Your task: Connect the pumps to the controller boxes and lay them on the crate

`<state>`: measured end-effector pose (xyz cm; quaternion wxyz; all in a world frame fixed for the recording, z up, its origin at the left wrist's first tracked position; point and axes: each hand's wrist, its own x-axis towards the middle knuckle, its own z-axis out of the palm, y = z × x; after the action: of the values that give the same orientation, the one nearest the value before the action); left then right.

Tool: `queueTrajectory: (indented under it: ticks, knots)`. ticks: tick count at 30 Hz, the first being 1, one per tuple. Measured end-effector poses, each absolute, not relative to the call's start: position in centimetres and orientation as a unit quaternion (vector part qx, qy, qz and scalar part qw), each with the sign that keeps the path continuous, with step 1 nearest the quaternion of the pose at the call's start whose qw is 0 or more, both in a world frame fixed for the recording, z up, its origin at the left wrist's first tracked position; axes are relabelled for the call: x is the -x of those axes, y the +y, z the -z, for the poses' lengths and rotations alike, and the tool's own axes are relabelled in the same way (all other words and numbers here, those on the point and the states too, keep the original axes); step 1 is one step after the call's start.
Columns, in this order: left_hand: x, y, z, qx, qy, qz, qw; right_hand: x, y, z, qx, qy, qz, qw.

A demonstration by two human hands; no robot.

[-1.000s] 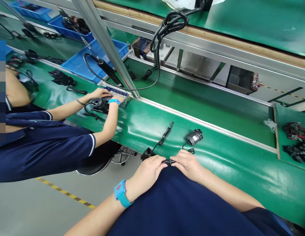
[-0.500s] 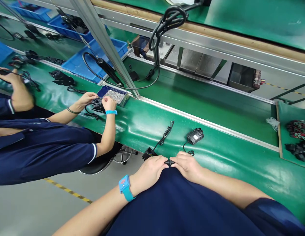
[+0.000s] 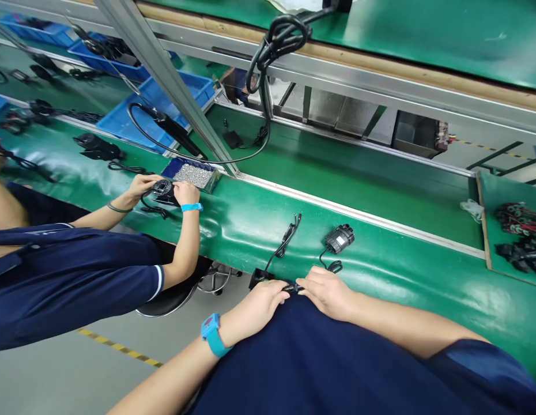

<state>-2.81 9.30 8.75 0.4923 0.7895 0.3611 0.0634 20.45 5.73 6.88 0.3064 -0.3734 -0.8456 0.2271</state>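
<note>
A small black cable connector [image 3: 290,288] spans the gap between my two hands, close against my dark blue shirt. My left hand [image 3: 260,302], with a blue wristband, pinches its left part. The fingers of my right hand [image 3: 326,293] are closed on its right end; whether it is one piece or two joined halves, I cannot tell. Behind my left hand, at the table edge, sits a black box-shaped part [image 3: 258,278], partly hidden, with a bundled black cable [image 3: 286,239] running from it. A black pump-like unit [image 3: 339,238] with a coiled lead lies beyond my right hand.
At left, a co-worker's hands [image 3: 187,193] hold a black ribbed part beside a box of small metal pieces [image 3: 194,174]. A metal post [image 3: 177,80] and a hanging cable bundle [image 3: 279,43] stand ahead. Blue trays [image 3: 153,109] lie at far left, a parts board [image 3: 516,230] at right.
My hands have shifted slightly left in the picture, and more of the connector shows between them. The whole view has moved a little. The co-worker's hands have come down onto the ribbed part.
</note>
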Motion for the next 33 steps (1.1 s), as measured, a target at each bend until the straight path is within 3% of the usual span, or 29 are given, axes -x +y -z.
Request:
queueTrajectory:
  ticks: [7, 11, 15, 18, 21, 24, 28, 30, 33]
  knots:
    - [2.5, 8.3, -8.4, -0.796, 0.384, -0.103, 0.457, -20.3, 5.5, -6.3, 0.390, -0.819, -0.293, 0.301]
    - [1.4, 8.9, -8.8, -0.676, 0.399, -0.107, 0.610, -20.9, 7.3, -6.5, 0.386, -0.827, -0.289, 0.289]
    - [-1.3, 10.2, -8.2, -0.343, 0.459, -0.255, 0.779, -19.9, 7.6, -6.9, 0.540, -0.701, -0.213, 0.414]
    - [-3.6, 10.6, -7.9, -0.221, 0.443, -0.348, 0.796, -17.9, 6.2, -6.7, 0.609, -0.544, -0.335, 0.470]
    - [-4.6, 10.2, -7.9, -0.285, 0.418, -0.297, 0.810, -17.0, 5.0, -6.3, 0.589, -0.442, -0.491, 0.465]
    - [-3.9, 10.2, -8.0, -0.510, 0.441, -0.239, 0.698, -19.0, 4.4, -6.7, 0.602, -0.459, -0.504, 0.417]
    - [-2.6, 12.0, -7.8, -0.836, 0.347, -0.251, 0.344, -23.5, 3.5, -8.4, 0.582, -0.599, -0.445, 0.322]
    - [-2.7, 12.9, -7.7, -0.902, 0.222, -0.165, 0.330, -25.0, 2.9, -9.1, 0.567, -0.618, -0.442, 0.318]
    - [-3.4, 13.4, -7.7, -0.901, 0.156, -0.052, 0.402, -25.8, 2.3, -9.6, 0.574, -0.622, -0.433, 0.311]
